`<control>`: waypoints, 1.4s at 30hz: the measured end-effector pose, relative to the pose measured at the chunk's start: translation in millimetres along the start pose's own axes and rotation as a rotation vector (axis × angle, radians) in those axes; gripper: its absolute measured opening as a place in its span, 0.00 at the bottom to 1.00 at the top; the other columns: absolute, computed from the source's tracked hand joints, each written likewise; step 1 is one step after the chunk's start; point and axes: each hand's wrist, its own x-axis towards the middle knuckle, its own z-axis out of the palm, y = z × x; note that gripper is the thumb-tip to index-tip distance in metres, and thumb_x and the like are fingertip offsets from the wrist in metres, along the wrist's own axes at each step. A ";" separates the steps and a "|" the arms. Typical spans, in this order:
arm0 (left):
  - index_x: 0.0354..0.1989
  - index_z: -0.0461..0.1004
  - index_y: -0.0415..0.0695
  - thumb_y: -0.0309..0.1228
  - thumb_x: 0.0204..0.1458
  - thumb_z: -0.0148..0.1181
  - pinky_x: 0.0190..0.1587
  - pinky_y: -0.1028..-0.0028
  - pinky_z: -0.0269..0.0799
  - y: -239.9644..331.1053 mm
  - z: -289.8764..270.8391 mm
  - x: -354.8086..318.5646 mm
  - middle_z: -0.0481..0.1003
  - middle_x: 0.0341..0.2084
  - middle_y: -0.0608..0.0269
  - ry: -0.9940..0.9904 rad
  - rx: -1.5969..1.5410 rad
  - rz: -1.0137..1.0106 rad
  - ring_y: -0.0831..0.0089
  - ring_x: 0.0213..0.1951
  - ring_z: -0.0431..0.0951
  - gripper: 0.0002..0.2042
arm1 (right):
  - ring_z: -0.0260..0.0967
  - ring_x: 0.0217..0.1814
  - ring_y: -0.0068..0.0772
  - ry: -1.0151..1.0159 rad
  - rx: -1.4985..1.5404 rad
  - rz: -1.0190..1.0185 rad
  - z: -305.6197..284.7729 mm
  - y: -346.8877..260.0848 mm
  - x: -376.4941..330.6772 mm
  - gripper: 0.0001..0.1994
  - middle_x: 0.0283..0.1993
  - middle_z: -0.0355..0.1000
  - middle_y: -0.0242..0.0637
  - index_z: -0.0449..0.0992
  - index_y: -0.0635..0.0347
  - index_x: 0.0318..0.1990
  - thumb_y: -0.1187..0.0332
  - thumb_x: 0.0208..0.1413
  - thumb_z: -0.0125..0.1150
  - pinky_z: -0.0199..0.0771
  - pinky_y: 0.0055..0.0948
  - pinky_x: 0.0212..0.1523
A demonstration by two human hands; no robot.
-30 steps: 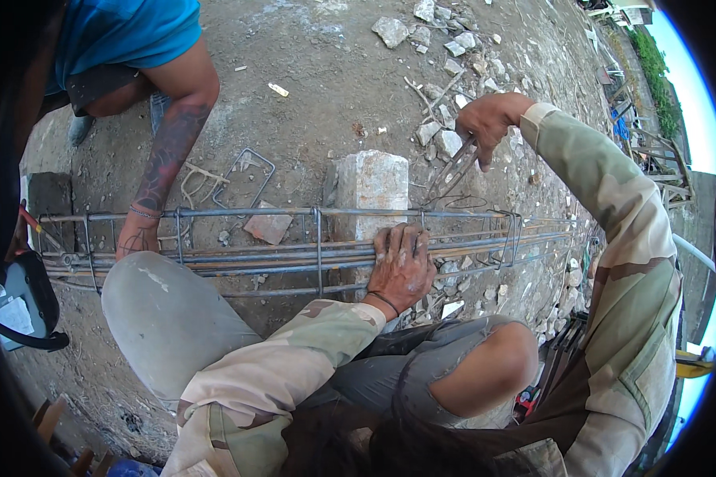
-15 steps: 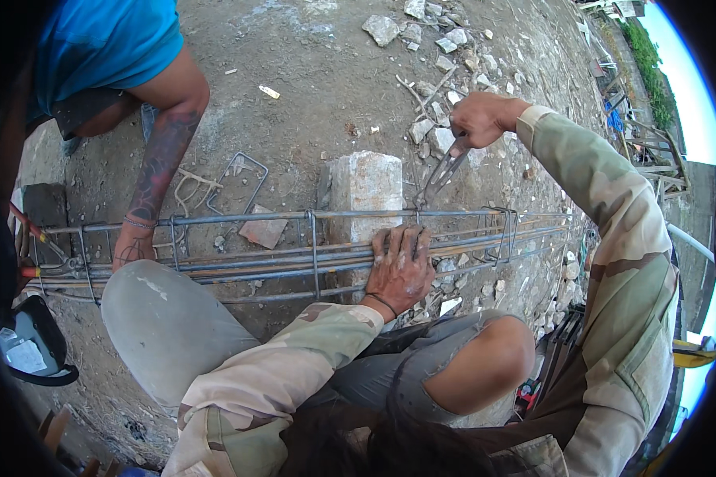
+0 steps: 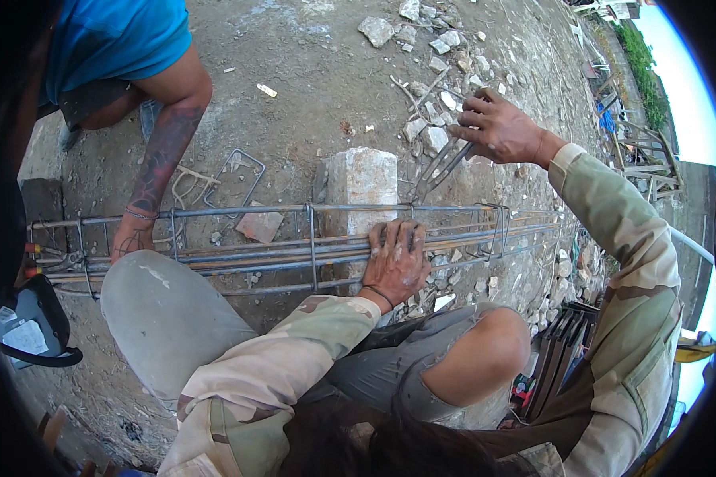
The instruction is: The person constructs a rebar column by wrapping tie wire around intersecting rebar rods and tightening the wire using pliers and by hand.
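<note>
Head view: a white label is fixed to a grey-and-black case (image 3: 46, 310). The ground (image 3: 286, 135) is dirt with scattered rubble (image 3: 375, 32). The rebar cage (image 3: 313, 250) crosses a concrete block (image 3: 366, 176). Left hand (image 3: 395, 266): fingers slightly spread, laid over the bars. Right hand (image 3: 501, 131): curled around the handles of steel pincers (image 3: 426, 183); their tips meet the upper bar, bite unclear.

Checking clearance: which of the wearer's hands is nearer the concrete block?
Left. The left hand rests on the rebar cage beside the concrete block; the right hand is farther off to its right, holding pincers.
</note>
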 end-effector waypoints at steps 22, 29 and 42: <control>0.63 0.68 0.40 0.41 0.51 0.62 0.64 0.45 0.53 3.1 -1.6 2.3 0.67 0.56 0.52 0.023 0.047 0.032 0.53 0.60 0.64 0.31 | 0.74 0.32 0.42 -0.750 0.533 0.268 -9.9 11.7 19.9 0.20 0.31 0.75 0.42 0.76 0.66 0.35 0.59 0.44 0.76 0.72 0.44 0.34; 0.64 0.67 0.40 0.40 0.52 0.62 0.64 0.44 0.53 8.4 1.3 4.3 0.67 0.55 0.52 0.017 0.055 0.049 0.52 0.60 0.65 0.31 | 0.78 0.43 0.45 -0.250 -0.060 -0.058 -2.5 3.1 0.1 0.14 0.31 0.76 0.38 0.81 0.59 0.36 0.56 0.57 0.63 0.79 0.46 0.40; 0.64 0.67 0.40 0.40 0.51 0.63 0.64 0.44 0.53 7.0 2.6 3.4 0.67 0.56 0.52 0.019 0.069 0.048 0.52 0.59 0.65 0.32 | 0.78 0.41 0.54 -0.541 0.357 0.189 -11.2 0.5 14.3 0.21 0.33 0.77 0.45 0.78 0.64 0.36 0.57 0.43 0.76 0.77 0.51 0.41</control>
